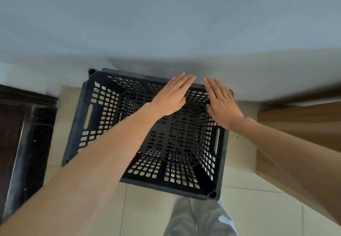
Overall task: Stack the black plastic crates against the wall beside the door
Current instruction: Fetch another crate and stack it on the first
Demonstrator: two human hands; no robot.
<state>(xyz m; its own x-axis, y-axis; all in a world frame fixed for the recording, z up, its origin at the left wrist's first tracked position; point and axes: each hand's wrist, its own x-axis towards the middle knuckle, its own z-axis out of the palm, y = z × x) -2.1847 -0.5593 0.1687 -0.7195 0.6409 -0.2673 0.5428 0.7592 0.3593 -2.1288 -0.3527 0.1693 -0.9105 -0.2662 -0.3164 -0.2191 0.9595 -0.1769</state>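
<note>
Crate sits mid-frame on the floor with its far rim at the wall, and I see my left hand and right hand flat, fingers spread, gripping nothing, over that far-right rim.

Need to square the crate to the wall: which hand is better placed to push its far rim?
Right, narrowly. The right hand lies flat beside the crate's far right corner, nearest the wall; the left hand hovers mid-rim.
</note>
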